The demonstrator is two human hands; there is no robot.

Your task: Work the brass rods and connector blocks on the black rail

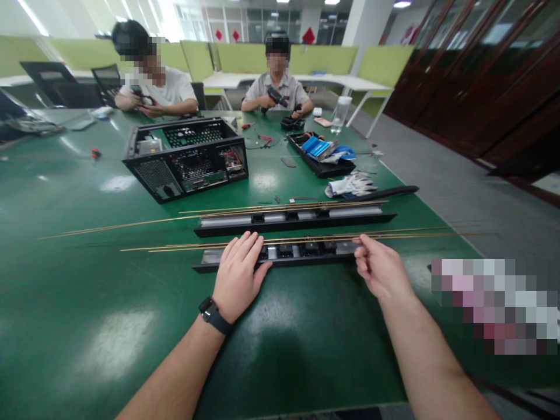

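In front of me lies a long black channel (306,261) with metallic strips and several dark blocks inside it. My left hand (240,273) rests flat across its left part, fingers stretched out over thin brass-coloured rods. These rods (420,235) run lengthwise along the channel and stick out past both ends. Thumb and forefinger of my right hand (378,263) pinch a rod at the channel's right end; how many are in the pinch I cannot tell. A second black channel (297,224) lies parallel behind, with more brass-coloured rods (118,225) along it.
An opened computer case (188,166) stands at the back left. Behind the channels lie white gloves (352,185), a black tray (326,172) with blue items and a dark strip (389,192). A clear jug (340,115) stands farther back. Two people (168,90) sit across the table.
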